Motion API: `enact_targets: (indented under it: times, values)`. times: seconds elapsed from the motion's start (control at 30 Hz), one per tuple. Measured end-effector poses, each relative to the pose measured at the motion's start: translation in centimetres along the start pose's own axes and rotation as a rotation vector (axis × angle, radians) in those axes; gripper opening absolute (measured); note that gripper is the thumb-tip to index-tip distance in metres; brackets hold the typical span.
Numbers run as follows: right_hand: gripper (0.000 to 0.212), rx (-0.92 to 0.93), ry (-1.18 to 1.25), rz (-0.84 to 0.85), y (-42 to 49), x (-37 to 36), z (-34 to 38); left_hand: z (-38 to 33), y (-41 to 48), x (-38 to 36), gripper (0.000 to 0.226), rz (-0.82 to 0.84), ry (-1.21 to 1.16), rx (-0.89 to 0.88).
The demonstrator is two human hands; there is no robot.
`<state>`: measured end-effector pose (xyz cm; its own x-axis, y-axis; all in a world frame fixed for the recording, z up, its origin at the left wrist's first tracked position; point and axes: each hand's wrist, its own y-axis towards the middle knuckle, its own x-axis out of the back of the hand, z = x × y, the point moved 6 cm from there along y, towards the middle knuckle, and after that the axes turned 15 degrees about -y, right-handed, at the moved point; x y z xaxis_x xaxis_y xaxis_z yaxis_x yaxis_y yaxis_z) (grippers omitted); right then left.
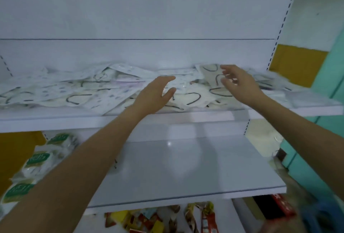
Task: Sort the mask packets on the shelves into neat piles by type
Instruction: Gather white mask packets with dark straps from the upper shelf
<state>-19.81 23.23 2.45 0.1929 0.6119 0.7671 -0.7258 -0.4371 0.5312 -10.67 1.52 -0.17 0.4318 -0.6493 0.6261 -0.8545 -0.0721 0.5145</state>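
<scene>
— Shelving [149, 9] fills the view: white back panel, slotted uprights. What is next in size?

— Two boards. The lower shelf [186, 167] is a broad glossy sheet, and the top shelf [55, 121] runs the full width above it.

— And the masks?

— The masks [74, 91] lie on the top shelf in one loose heap that stretches from the left end to past the right hand. The packets overlap at all angles. Some show dark ear loops through clear film and others have a pale dotted print. No piles can be made out.

— Anything else on the shelves?

— Green packs [37, 160] are stacked at the left end of the lower shelf. Snacks [204, 218] in red and yellow wrappers sit beneath that shelf, with a red box [279, 206] to their right, blurred.

— Now the hands.

— Both arms reach up to the top shelf. The left hand [154, 95] is palm down over the middle of the heap, fingers straight and together, thumb set wide, holding nothing. Whether it touches the packets cannot be told.

— The right?

— The right hand [238, 83] is over the packets just right of centre, well apart from the left. Its fingers are spread and loosely bent, blurred, with nothing gripped.
</scene>
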Motion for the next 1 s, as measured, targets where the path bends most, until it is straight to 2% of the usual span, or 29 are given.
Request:
enact_targets:
  times: [0.17,0.23,0.37,0.43,0.5,0.67,0.8,0.9,0.93,1.0]
  values:
    - [0.041,-0.207,-0.083,-0.019,5.3,1.5,-5.3,-0.6,6.0,-2.8,0.032,0.039,-0.045,-0.01]
    - [0.051,-0.302,-0.088,0.051,7.8,0.7,-7.1,-0.3,8.5,-4.3,0.03,0.078,-0.054,-0.018]
    - [0.082,-0.394,-0.227,0.314,11.7,-2.8,-9.1,0.7,12.8,-6.3,0.028,0.13,-0.065,-0.022]
    - [0.081,-0.391,-0.325,0.387,12.7,-4.0,-9.7,1.0,14.8,-7.0,0.029,0.149,-0.049,-0.019]
    - [0.077,-0.373,-0.331,0.383,13.6,-4.3,-10.6,1.3,16.5,-7.4,0.029,0.15,-0.039,0.01]
    - [0.058,-0.359,-0.088,0.163,15.1,-1.4,-13.5,1.0,19.8,-8.9,0.03,0.122,-0.154,0.184]
    - [0.056,-0.338,0.382,0.045,15.6,1.0,-14.2,-1.0,21.9,-10.9,0.049,0.081,-0.465,0.256]
    - [0.057,-0.354,0.631,0.064,16.0,1.2,-14.9,-2.8,22.8,-12.9,0.062,0.063,-0.835,0.305]
    - [0.057,-0.354,0.696,0.099,16.1,1.2,-15.2,-3.3,23.2,-13.3,0.062,0.015,-0.862,0.283]
    - [0.054,-0.335,0.75,0.156,16.4,1.6,-16.3,-4.0,23.8,-13.2,0.055,-0.147,-0.717,0.226]
